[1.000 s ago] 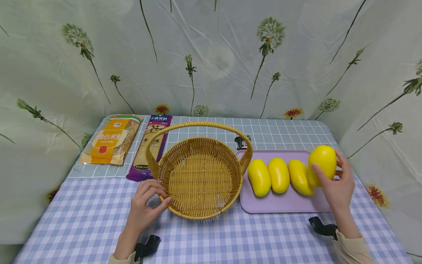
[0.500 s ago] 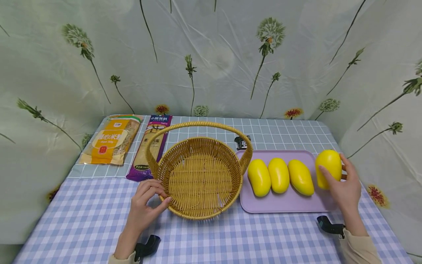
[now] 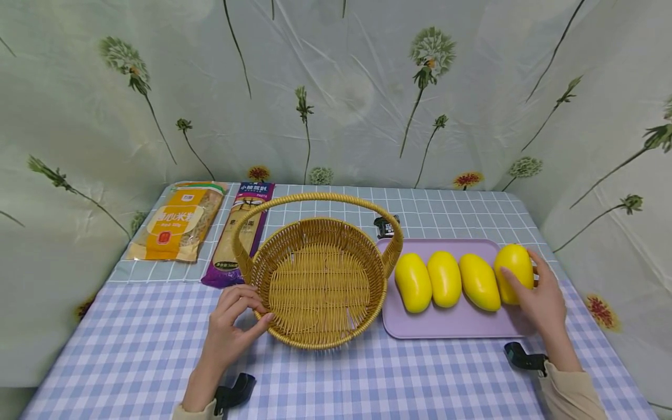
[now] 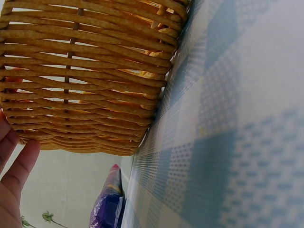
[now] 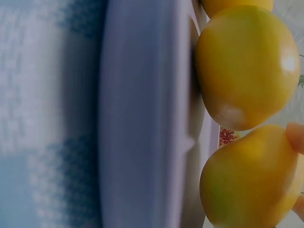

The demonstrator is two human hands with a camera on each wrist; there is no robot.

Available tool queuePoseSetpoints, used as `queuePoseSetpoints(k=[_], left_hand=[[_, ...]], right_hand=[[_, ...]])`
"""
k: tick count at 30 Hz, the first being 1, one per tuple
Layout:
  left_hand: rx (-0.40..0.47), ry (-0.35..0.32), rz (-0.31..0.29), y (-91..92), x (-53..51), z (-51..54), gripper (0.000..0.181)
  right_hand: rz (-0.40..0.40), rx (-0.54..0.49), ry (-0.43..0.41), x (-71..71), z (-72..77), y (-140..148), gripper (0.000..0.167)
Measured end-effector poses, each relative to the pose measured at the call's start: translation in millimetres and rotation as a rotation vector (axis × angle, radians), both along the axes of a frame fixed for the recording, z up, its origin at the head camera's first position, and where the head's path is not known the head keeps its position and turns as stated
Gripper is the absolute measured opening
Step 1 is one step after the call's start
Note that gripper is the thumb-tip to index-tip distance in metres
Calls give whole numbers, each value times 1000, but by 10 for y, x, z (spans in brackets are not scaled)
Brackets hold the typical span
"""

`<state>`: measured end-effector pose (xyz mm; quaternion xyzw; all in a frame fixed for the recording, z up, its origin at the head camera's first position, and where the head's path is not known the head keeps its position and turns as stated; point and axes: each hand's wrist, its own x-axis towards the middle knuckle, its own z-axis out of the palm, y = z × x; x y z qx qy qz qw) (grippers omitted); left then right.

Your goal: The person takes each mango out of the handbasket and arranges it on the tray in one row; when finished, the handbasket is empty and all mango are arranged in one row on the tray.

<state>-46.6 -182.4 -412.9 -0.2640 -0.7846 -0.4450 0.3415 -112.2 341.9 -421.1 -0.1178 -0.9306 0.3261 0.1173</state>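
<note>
At the right end of a lilac tray [image 3: 451, 329], my right hand [image 3: 546, 300] grips a yellow mango [image 3: 514, 273] from its right side, thumb in front. Three more mangoes lie in a row to its left; the closest mango [image 3: 479, 283] almost meets the held one. In the right wrist view, the held mango [image 5: 249, 183] sits low at the tray, with fingertips [image 5: 295, 137] on its side. My left hand [image 3: 233, 324] pinches the front-left rim of a round wicker basket [image 3: 320, 286] with a tall handle. Part of that hand shows beside the basket wall [image 4: 85, 90] in the left wrist view.
Behind and left of the basket lie a purple pasta packet [image 3: 236, 233] and an orange-labelled bag [image 3: 178, 221]. A small black packet [image 3: 387, 226] lies behind the tray's left corner. A checked tablecloth [image 3: 341, 385] covers the front; a floral curtain [image 3: 346, 99] hangs behind.
My right hand moves the mango right, then down and slightly left onto the tray beside the row. My left hand and the basket stay where they were.
</note>
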Motion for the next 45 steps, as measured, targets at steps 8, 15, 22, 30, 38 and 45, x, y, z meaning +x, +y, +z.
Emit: queuePoseSetpoints(k=[8, 15, 22, 30, 38, 45], left_hand=[[-5, -5, 4, -4, 5, -1, 34], [-8, 1, 4, -5, -1, -4, 35], [-8, -3, 5, -8, 1, -12, 35], [-9, -4, 2, -6, 0, -12, 35], [-8, 24, -8, -9, -17, -17, 35], [-8, 22, -9, -7, -12, -16, 35]], right_hand=[[45, 46, -28, -9, -15, -5, 74], [70, 27, 0, -40, -26, -22, 73], [75, 18, -58, -49, -11, -24, 76], [108, 50, -91, -92, -19, 20, 75], [111, 86, -137, -150, -34, 43, 75], [117, 78, -167, -163, -26, 32, 75]])
